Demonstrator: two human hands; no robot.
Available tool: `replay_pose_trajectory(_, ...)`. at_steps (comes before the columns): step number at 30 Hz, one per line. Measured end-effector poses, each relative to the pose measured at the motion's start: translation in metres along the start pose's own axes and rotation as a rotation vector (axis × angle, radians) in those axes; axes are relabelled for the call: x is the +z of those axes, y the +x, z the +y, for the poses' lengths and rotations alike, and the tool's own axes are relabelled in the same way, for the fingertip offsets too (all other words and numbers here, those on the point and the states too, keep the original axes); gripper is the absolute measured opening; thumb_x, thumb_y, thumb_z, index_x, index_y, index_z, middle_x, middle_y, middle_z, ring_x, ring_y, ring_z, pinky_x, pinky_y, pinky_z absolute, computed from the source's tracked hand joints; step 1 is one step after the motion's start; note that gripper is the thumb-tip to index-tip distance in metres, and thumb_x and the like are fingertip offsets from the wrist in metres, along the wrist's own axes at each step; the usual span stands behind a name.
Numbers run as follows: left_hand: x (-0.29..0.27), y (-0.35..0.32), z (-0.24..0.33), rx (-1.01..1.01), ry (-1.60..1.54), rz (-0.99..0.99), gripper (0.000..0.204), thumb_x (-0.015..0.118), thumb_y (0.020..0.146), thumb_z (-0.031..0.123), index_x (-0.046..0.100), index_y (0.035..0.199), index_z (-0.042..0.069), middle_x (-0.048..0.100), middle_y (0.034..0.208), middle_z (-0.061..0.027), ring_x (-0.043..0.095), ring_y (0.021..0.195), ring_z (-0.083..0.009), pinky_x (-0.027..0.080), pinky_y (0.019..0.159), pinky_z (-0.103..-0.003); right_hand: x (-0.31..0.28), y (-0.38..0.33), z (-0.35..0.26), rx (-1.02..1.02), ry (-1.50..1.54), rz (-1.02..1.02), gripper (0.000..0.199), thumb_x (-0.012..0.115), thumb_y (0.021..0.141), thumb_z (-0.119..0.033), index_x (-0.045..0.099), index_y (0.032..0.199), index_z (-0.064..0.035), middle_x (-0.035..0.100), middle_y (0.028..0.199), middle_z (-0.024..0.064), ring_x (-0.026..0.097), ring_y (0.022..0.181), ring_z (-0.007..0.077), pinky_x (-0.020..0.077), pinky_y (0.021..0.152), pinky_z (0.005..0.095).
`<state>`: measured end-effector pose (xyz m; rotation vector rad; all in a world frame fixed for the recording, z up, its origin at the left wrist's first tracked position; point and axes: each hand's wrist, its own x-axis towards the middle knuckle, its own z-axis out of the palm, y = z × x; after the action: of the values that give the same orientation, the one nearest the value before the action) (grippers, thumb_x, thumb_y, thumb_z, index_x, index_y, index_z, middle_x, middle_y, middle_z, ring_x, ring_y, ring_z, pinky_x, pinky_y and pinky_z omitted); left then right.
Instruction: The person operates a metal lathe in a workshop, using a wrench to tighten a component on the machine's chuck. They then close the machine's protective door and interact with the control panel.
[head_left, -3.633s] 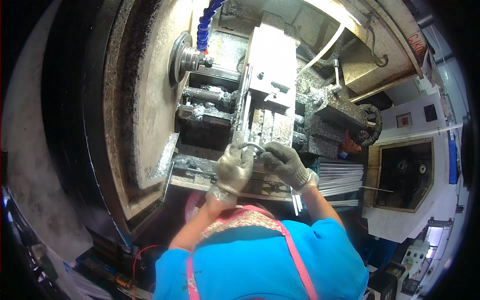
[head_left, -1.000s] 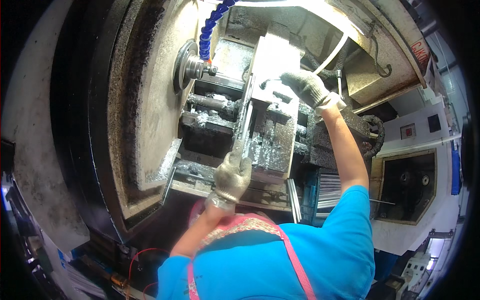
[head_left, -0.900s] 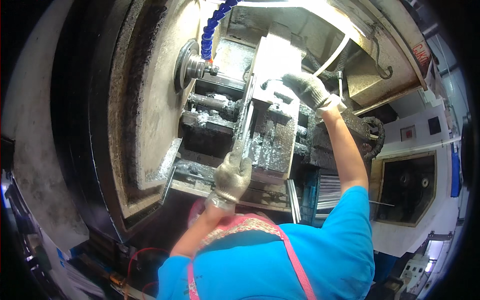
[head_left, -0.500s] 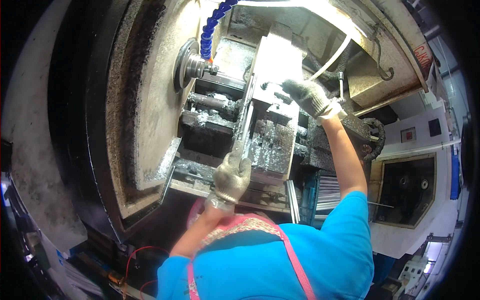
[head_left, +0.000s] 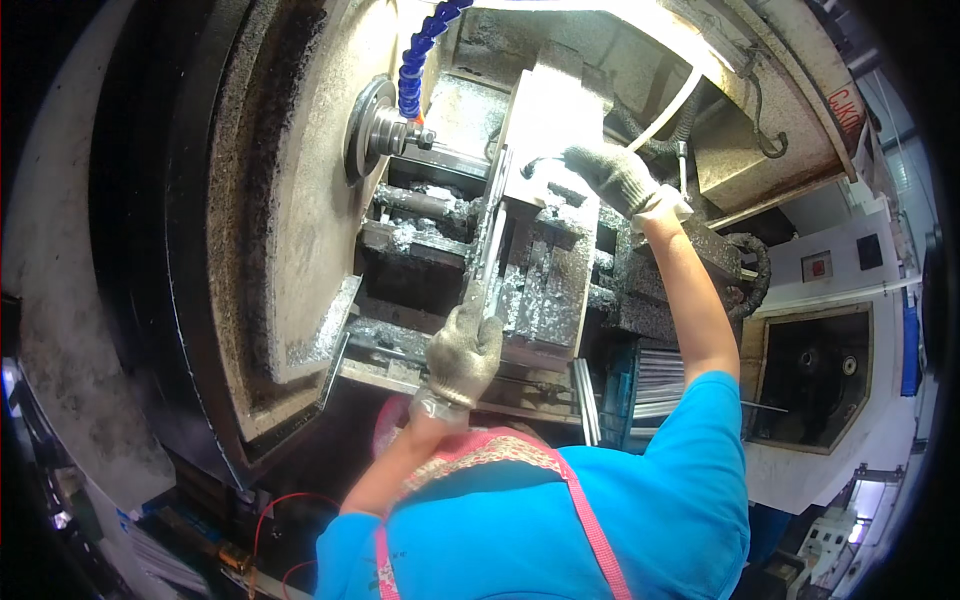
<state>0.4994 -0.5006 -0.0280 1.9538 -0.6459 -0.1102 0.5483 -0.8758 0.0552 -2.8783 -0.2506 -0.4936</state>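
Observation:
My left hand (head_left: 463, 352), in a grey work glove, is closed around the near end of a long, thin metal bar (head_left: 486, 262). The bar lies along the left side of a slide block (head_left: 545, 290) strewn with metal chips. Farther off, my right hand (head_left: 612, 178), also gloved, is bent over the top of the brightly lit block. By its fingertips a dark, curved piece (head_left: 540, 163) shows; glare hides what the fingers grip. Left of the bar, a round spindle with a chuck (head_left: 382, 135) juts from the machine wall, below a blue segmented coolant hose (head_left: 411, 75).
Chip-covered rails (head_left: 425, 203) cross between spindle and slide. A pale hose (head_left: 668, 112) hangs beyond my right hand. Several metal rods (head_left: 655, 385) lie in a blue rack by my right elbow. A white cabinet (head_left: 790, 475) with a dark recess stands at the right.
My right hand has shifted slightly up and away across the block, and the dark curved piece shows more clearly. My left hand stays in place on the bar.

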Motion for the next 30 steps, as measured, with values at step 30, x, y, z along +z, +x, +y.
replay_pose_trajectory(30,0.005,0.001,-0.003,0.087,-0.007,0.083,0.047,0.070,0.093,0.016,0.064,0.138,0.005,0.072,0.097,-0.0199,0.071,0.075,-0.0423,0.058,0.066,-0.048,-0.012,-0.013,-0.036,0.281,0.186,-0.121,0.032,0.061,0.106,-0.013,0.065,0.137,-0.0057,0.076,0.122,0.0115,0.072,0.109,0.0183,0.0579,0.094,0.0328)
